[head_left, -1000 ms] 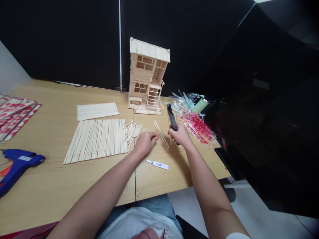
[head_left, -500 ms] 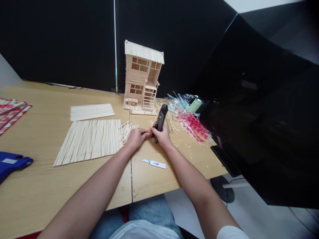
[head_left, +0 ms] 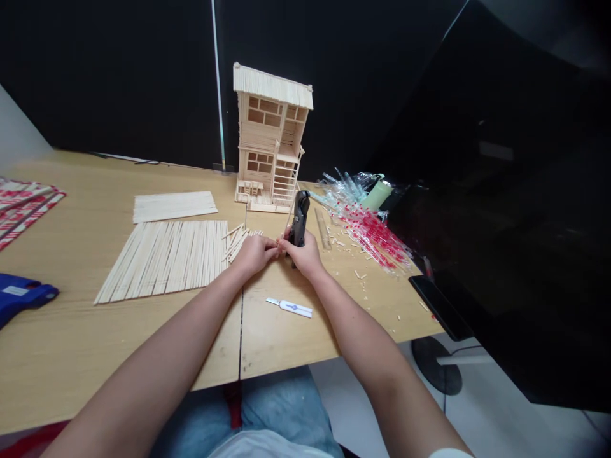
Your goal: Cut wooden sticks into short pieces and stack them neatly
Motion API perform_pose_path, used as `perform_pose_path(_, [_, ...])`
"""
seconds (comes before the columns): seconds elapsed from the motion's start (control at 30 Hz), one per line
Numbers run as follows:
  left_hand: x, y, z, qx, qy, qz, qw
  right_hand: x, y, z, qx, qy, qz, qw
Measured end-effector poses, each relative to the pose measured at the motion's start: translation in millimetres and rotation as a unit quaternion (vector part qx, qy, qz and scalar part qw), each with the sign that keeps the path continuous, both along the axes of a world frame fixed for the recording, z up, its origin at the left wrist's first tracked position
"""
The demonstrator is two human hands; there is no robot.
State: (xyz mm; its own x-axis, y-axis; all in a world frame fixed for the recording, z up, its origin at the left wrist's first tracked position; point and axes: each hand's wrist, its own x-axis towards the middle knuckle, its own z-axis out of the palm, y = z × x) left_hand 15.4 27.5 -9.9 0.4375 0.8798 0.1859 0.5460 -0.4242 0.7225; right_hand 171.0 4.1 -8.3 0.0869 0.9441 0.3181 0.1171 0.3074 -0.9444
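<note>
Fingers of my right hand (head_left: 303, 254) are wrapped round a black hand tool (head_left: 300, 219), which stands nearly upright; a thin stick shows beside it. My left hand (head_left: 256, 253) is closed, its fingertips meeting those of my right hand. What it pinches is too small to make out. Short cut sticks (head_left: 233, 243) lie just behind and left of my left hand. A row of long wooden sticks (head_left: 167, 259) spreads farther left. In front of my hands a white craft knife (head_left: 294, 308) lies with its blade out.
A two-storey stick house (head_left: 272, 137) stands at the back. Behind the long sticks is a flat stick panel (head_left: 174, 207). To the right are a clear ruler (head_left: 323, 229), plastic wrappers (head_left: 370, 235), a green roll (head_left: 377, 194) and a black phone-like slab (head_left: 440, 306). A blue tool (head_left: 23, 296) lies far left.
The view has shifted slightly. The black tool now stands more upright, and both hands remain closed and together.
</note>
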Motion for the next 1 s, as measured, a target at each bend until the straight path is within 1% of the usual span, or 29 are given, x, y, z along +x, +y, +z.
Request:
perform_pose_path(0.17, [-1,2,-1.0,0.007,-0.001,-0.015,1.0,0,0,-1.2,0.002,-0.003,0.007,1.0])
perform_pose_path(0.33, [1,-3,2.4,0.014,0.01,-0.009,1.0,0,-3,-0.4,-0.003,-0.021,-0.022,1.0])
perform_pose_path(0.47, [2,-7,6.7,-0.005,0.011,-0.015,1.0,6,-14,13.1,-0.032,-0.024,-0.026,0.999])
perform_pose_path(0.57, [2,-10,9.7,-0.012,0.015,-0.017,1.0,16,-27,27.4,-0.066,-0.078,-0.053,0.993])
perform_pose_path(0.63, [1,-11,11.9,-0.001,0.035,0.006,0.999,21,-38,34.6,-0.078,-0.16,-0.092,0.98])
perform_pose_path(0.7, [1,-12,14.2,0.025,0.077,0.043,0.996,25,-51,38.3,-0.091,-0.261,-0.129,0.952])
perform_pose_path(0.73, [1,-13,15.2,0.038,0.097,0.058,0.993,26,-57,38.9,-0.104,-0.307,-0.137,0.936])
perform_pose_path(0.8, [1,-13,16.5,0.058,0.122,0.069,0.988,29,-67,39.1,-0.138,-0.378,-0.131,0.906])
perform_pose_path(0.87, [2,-14,17.0,0.07,0.132,0.062,0.987,32,-74,39.4,-0.165,-0.427,-0.118,0.881])
perform_pose_path(0.93, [4,-15,16.7,0.077,0.146,0.055,0.985,36,-77,41.3,-0.18,-0.461,-0.112,0.862])
perform_pose_path(1.0, [6,-16,16.3,0.079,0.163,0.052,0.982,40,-77,44.6,-0.188,-0.484,-0.106,0.848])
